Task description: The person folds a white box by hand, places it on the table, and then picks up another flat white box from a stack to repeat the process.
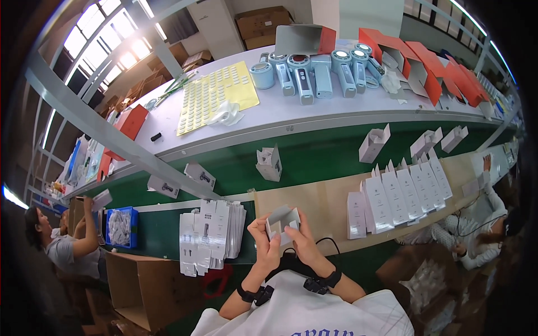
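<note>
Between my two hands is a small white carton, its open top end tilted up and its flaps standing out. My left hand grips its left side, and my right hand holds the right side, thumb on the near face. To the left of my hands lies a stack of flat, unfolded white cartons with printed pictures. On the right, several folded white cartons stand upright in a close row, their top flaps raised. Whether anything is inside the held carton, I cannot tell.
More open cartons stand on the green strip beyond. On the raised white shelf are light-blue handheld devices, a yellow sticker sheet and orange boxes. A blue bin holds small bags. People work at both sides.
</note>
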`<state>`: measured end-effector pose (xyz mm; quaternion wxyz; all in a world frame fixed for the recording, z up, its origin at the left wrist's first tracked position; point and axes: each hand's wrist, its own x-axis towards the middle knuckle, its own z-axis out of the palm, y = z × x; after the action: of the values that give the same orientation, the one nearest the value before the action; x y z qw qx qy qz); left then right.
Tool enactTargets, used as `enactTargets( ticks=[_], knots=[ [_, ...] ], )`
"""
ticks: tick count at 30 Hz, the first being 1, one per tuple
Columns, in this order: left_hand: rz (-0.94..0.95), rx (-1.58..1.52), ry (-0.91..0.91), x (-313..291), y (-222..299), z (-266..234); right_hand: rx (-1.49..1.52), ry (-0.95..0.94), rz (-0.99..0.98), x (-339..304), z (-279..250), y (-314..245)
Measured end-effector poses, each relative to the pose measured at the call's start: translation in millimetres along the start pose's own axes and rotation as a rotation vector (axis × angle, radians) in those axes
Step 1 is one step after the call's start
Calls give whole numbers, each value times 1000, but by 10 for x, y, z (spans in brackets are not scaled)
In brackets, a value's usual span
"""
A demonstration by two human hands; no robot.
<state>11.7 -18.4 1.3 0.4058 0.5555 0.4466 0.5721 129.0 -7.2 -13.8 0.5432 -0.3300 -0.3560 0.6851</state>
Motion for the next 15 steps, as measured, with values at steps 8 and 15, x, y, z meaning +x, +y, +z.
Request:
enactTargets(
  ticks=[8, 15],
  knots=[
    [-50, -161, -144, 15, -8, -453, 31, 186, 18, -40, 361, 157],
    [178, -110, -54, 33, -53, -530, -55, 73, -121, -43, 409, 221]
  ],
)
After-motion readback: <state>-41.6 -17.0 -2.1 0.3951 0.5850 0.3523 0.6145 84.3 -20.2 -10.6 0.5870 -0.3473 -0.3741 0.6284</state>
